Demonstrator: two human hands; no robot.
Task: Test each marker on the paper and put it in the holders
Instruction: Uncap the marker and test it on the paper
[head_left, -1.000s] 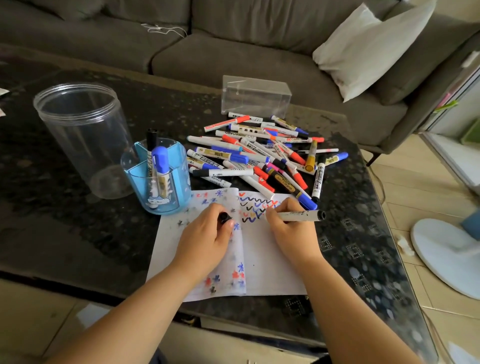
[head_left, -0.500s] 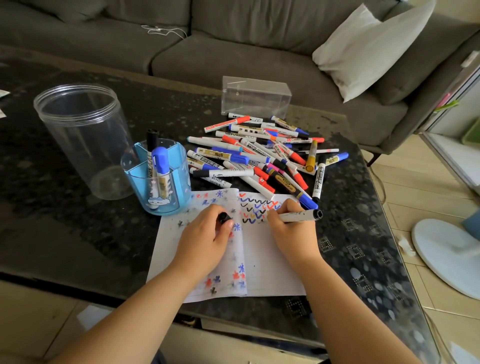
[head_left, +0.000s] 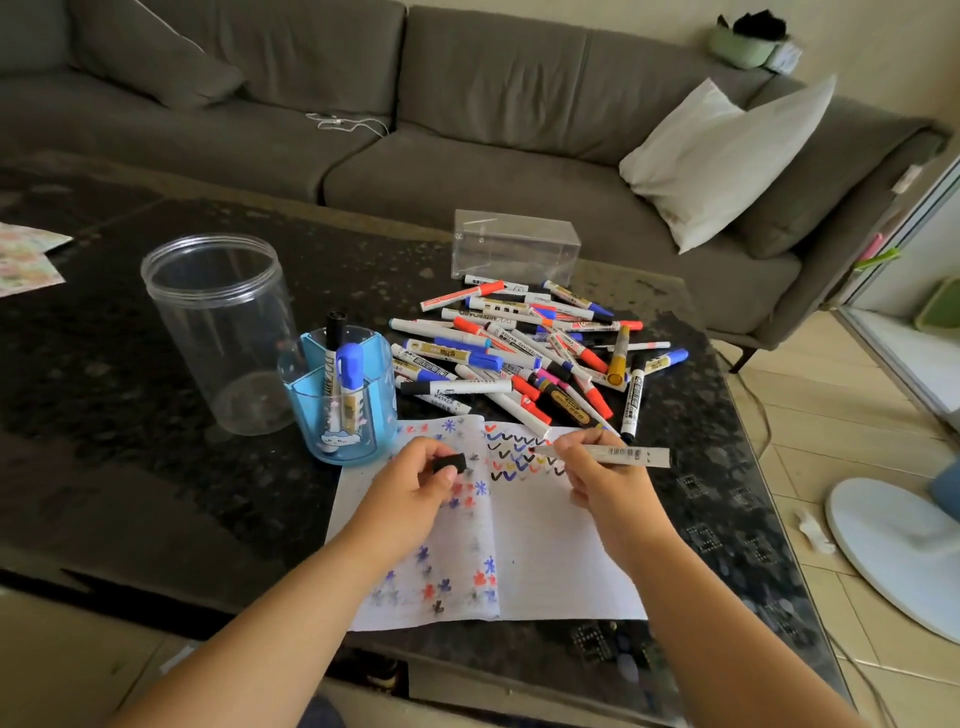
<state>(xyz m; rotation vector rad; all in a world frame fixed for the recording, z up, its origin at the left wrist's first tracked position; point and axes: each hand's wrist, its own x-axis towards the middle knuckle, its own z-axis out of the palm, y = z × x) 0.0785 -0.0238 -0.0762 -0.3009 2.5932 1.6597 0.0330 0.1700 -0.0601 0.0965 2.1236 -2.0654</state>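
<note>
Right hand (head_left: 605, 480) grips an uncapped marker (head_left: 608, 453), tip over the scribbled paper (head_left: 545, 545); left hand (head_left: 410, 499) pinches its black cap (head_left: 450, 462); blue holder (head_left: 340, 397) with 2 markers beside the paper; marker pile (head_left: 530, 353) behind on the desk (head_left: 130, 467).

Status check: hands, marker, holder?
Left hand pinches black cap. Right hand grips marker, tip at paper. Blue holder has two markers; nothing blocking.

Grey sofa (head_left: 467, 156) behind dark worktop (head_left: 104, 389). White pillow (head_left: 727, 156) on sofa, right end. White cable (head_left: 348, 123) on seat cushion. Patterned paper sheets (head_left: 26, 260) at worktop's far left. White fan base (head_left: 898, 551) on floor, right side.
</note>
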